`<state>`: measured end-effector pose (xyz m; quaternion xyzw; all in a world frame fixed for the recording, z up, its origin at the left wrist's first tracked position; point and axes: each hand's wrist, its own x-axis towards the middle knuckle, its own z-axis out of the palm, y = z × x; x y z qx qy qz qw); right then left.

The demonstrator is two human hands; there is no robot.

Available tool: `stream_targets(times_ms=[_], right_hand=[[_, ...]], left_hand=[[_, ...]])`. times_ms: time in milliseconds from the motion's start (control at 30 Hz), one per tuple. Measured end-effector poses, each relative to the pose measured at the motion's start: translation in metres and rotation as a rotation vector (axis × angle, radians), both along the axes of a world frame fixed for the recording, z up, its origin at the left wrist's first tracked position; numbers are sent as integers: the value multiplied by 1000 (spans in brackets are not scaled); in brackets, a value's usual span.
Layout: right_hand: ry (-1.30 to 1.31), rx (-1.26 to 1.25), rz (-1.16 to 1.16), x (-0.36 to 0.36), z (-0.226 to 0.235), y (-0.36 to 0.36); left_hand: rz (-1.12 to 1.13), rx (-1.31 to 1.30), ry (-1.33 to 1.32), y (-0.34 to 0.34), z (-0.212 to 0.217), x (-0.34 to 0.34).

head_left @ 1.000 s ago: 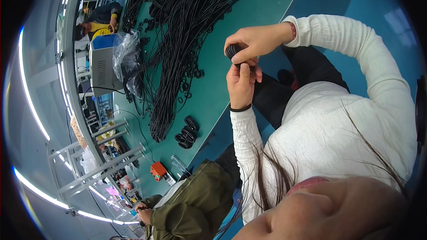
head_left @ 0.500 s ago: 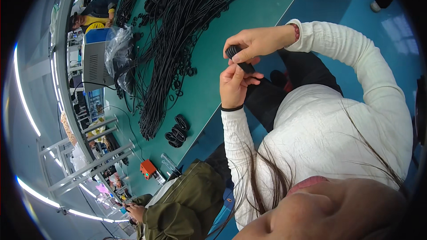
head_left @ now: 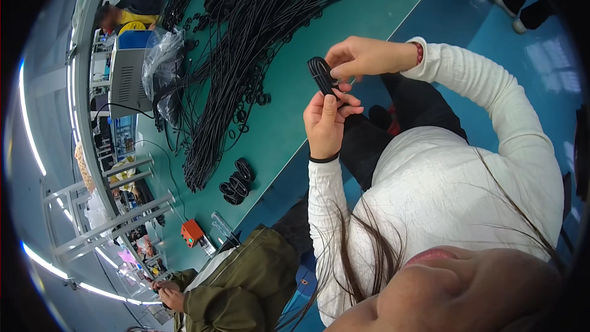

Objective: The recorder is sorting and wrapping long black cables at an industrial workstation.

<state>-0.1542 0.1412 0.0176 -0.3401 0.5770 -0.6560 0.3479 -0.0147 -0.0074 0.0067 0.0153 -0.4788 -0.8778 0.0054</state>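
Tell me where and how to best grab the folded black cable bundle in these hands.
Probably pinch the folded black cable bundle around its upper, looped end, coming from the picture's left. It is long and narrow, the left hand grips its lower end, and the right hand is close on its right side, leaving the left flank exposed.

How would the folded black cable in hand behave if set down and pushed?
Probably flexible: the black cable bends round in tight loops. Likely to slide rather than roll, since the bundle is elongated, not round. It may spring open once the left hand stops pinching its lower end; I can't tell whether anything ties it.
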Motion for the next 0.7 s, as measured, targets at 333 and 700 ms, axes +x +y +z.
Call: stream_targets(times_ms=[333, 700], right_hand=[[274, 330, -168, 8, 2, -5], [217, -145, -204, 0, -24, -11]], left_hand=[[13, -189, -54, 3, -17, -7], [49, -148, -21, 12, -11, -5]])
